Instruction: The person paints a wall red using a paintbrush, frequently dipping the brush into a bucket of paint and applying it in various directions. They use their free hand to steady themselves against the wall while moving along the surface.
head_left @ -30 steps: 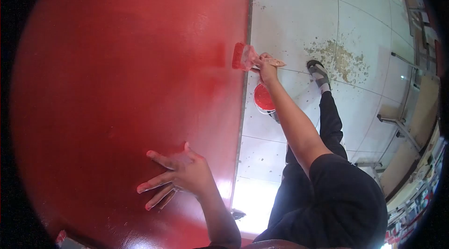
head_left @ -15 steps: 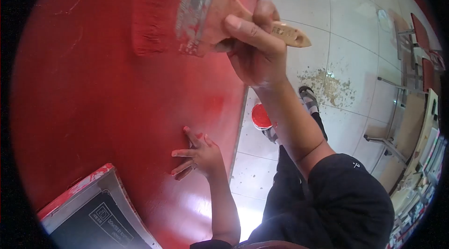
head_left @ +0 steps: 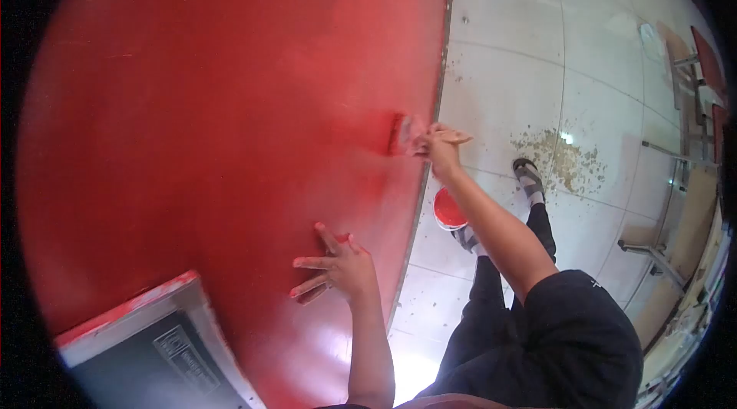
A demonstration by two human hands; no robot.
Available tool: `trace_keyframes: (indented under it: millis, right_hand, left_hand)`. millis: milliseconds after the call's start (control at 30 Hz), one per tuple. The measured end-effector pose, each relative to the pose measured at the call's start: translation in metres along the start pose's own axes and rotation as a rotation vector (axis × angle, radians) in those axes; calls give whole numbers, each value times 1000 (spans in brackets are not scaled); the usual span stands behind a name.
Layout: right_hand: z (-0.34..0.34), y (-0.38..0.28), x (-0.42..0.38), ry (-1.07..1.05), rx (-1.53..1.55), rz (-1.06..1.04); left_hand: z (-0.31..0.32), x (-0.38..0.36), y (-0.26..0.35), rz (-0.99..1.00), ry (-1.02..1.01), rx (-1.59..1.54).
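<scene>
Low on the red wall, close to its bottom edge, the bristles of a wide paintbrush meet the surface. My right hand is closed around its wooden handle. Red paint colours the bristles and smears the metal band. My left hand lies against the same wall with fingers spread, holding nothing; red paint marks its fingertips. Beside my foot, partly behind my right forearm, a small white bucket of red paint stands on the floor.
A framed dark panel with white lettering is at lower left, red paint smeared along its frame. The tiled floor has a flaky stained patch near my sandalled foot. Red-topped chairs and piled items line the far right.
My right hand has carried the paintbrush away from the camera and down the wall, toward its bottom edge. My left hand stays spread on the wall; the view has shifted slightly.
</scene>
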State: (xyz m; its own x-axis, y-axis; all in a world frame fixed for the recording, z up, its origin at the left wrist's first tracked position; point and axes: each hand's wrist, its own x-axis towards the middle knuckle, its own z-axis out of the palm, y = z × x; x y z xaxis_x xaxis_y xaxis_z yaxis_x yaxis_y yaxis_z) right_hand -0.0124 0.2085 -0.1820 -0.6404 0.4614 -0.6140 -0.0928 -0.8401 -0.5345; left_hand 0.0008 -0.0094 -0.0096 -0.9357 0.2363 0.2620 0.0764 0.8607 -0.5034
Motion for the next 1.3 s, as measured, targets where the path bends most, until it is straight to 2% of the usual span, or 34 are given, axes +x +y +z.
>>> trace_keyframes:
  millis: [67, 167, 267, 333, 400, 533, 667, 700, 800, 867, 933, 1000, 1033, 1100, 1200, 1267, 1300]
  right_hand:
    - [73, -47, -49, 10, 50, -159]
    - [148, -155, -122, -277, 235, -275]
    - [192, -227, -171, -614, 381, -446]
    - [200, -237, -176, -647, 420, -485]
    - [190, -216, -156, -636, 453, -482]
    - [109, -100, -81, -293, 383, -145]
    - [15, -22, -27, -52, 150, -98]
    - [15, -26, -33, 25, 58, -59]
    - [54, -41, -47, 77, -9, -27]
    - [108, -86, -73, -61, -96, -239]
    - [157, -158, -115, -180, 52, -368]
    - [186, -214, -146, -401, 190, -418]
    - [194, -228, -151, -398, 186, -414]
    - [203, -241, -152, -638, 428, -579]
    - [179, -191, -119, -530, 435, -464]
    - [112, -103, -55, -428, 468, -285]
    - [72, -71, -38, -259, 331, -266]
  left_hand:
    - [0, -3, -1, 30, -6, 13]
    - [5, -5, -5, 70, 24, 29]
    - [2, -4, -6, 70, -38, -44]
    - [3, -3, -6, 68, -22, -46]
    - [6, -5, -9, 75, -14, -36]
    - [5, -3, -3, 42, 47, -15]
    - [6, -2, -2, 40, 55, 12]
    - [6, -3, -3, 43, 51, 8]
    - [9, -2, -3, 44, 79, 4]
    - [11, -3, -4, 48, 75, 5]
    - [11, -4, -4, 55, 65, 5]
    - [9, -5, -4, 55, 54, 9]
    - [9, -4, -6, 74, 96, -6]
    - [9, -3, -5, 103, 133, -16]
    - [8, -2, -4, 107, 84, 36]
    - [7, -2, -3, 58, 60, 6]
    - [6, -4, -3, 102, 23, 19]
